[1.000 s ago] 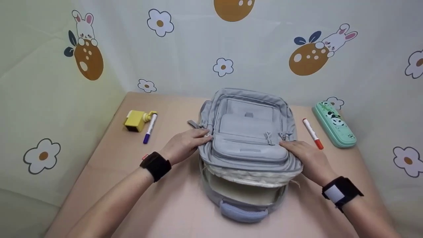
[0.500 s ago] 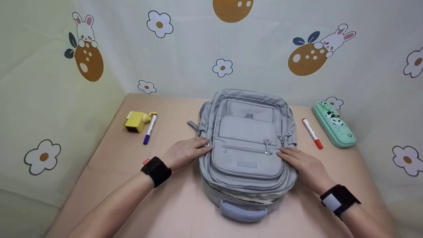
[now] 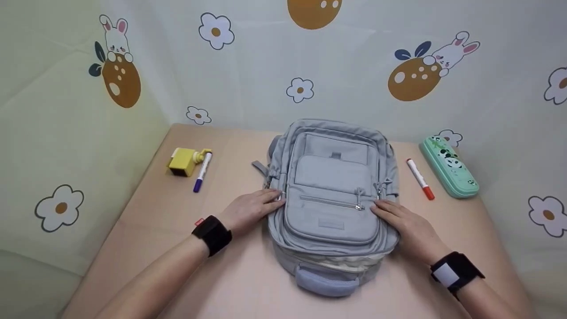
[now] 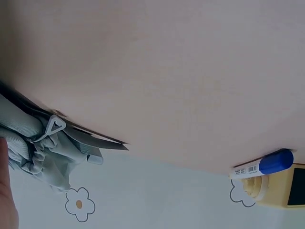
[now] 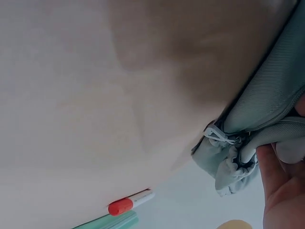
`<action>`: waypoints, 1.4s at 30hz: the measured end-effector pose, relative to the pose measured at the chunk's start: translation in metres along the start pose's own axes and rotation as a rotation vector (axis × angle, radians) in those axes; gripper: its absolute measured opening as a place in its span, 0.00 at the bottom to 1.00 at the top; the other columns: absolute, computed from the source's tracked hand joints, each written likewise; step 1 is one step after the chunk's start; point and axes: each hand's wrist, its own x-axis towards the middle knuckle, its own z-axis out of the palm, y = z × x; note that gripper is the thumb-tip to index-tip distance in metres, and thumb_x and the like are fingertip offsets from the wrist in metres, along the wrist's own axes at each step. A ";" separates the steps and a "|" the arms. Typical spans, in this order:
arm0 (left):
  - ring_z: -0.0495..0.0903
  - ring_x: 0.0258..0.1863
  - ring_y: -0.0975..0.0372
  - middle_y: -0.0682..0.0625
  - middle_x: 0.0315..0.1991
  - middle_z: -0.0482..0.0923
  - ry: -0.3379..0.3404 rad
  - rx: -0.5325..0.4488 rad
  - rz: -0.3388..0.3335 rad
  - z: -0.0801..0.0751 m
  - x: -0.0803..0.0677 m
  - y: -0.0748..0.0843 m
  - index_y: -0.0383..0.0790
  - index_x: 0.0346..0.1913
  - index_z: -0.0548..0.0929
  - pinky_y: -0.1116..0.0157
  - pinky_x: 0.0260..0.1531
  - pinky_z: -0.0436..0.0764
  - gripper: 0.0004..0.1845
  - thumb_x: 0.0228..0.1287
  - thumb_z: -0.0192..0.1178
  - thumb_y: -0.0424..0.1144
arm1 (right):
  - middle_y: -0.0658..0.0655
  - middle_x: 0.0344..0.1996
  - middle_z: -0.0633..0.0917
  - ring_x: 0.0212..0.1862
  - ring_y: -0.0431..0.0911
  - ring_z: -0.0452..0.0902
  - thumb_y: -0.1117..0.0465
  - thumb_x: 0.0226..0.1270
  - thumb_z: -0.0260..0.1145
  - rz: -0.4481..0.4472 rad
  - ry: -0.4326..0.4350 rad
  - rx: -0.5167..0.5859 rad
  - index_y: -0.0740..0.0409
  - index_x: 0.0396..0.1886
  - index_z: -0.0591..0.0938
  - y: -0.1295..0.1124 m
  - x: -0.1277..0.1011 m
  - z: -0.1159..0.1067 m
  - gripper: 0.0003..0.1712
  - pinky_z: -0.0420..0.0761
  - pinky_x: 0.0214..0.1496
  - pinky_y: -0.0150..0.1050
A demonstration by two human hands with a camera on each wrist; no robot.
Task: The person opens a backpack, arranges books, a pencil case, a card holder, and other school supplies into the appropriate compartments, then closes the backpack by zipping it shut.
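right, both hands are down on the grey backpack (image 3: 331, 195), which lies flat in the middle of the tan table (image 3: 155, 230), front pocket up, its blue carry handle (image 3: 325, 282) at the near end. the left hand (image 3: 249, 208) rests on the bag's left edge, fingers stretched out fairly straight, tips up against the side seam beside a zip pull — pressing, not gripping, as far as i can see. the right hand (image 3: 405, 223) mirrors it on the right edge, fingers laid long and relaxed over the fabric, tips just below the pair of zip pulls (image 3: 382, 186) there. a strip of pale lining (image 3: 350, 264) shows along the near rim, just above the handle.

from the right wrist camera the bag's ribbed side (image 5: 267, 102) and a white zip pull (image 5: 217, 135) sit just beside the fingers (image 5: 281, 191). off to the left of the bag — well apart — a yellow block (image 3: 181, 161) lies touching a purple-capped marker (image 3: 202, 172). on the right, a red-capped marker (image 3: 420, 179) lies near the bag, and beyond it a mint green pencil case (image 3: 449, 166) with panda prints sits against the patterned backdrop (image 3: 248, 75).
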 end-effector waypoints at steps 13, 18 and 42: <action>0.76 0.65 0.50 0.42 0.65 0.78 0.146 -0.277 -0.407 -0.008 0.001 -0.001 0.38 0.69 0.77 0.54 0.65 0.72 0.25 0.71 0.60 0.28 | 0.63 0.71 0.73 0.71 0.63 0.67 0.79 0.55 0.63 -0.001 -0.195 0.040 0.56 0.71 0.76 -0.011 0.009 -0.041 0.40 0.69 0.68 0.61; 0.78 0.60 0.50 0.41 0.57 0.82 0.115 -0.359 -0.659 -0.018 0.014 -0.014 0.36 0.61 0.82 0.54 0.63 0.74 0.19 0.68 0.60 0.29 | 0.64 0.63 0.81 0.67 0.62 0.73 0.79 0.59 0.59 -0.029 -0.177 -0.012 0.60 0.63 0.83 -0.018 0.022 -0.063 0.31 0.71 0.67 0.60; 0.80 0.34 0.53 0.49 0.33 0.82 0.066 -0.348 -0.837 0.004 0.039 -0.025 0.39 0.37 0.82 0.53 0.40 0.78 0.01 0.63 0.63 0.32 | 0.66 0.62 0.79 0.65 0.61 0.74 0.61 0.68 0.66 -0.264 -0.400 -0.006 0.64 0.61 0.80 -0.123 0.213 -0.013 0.23 0.70 0.69 0.54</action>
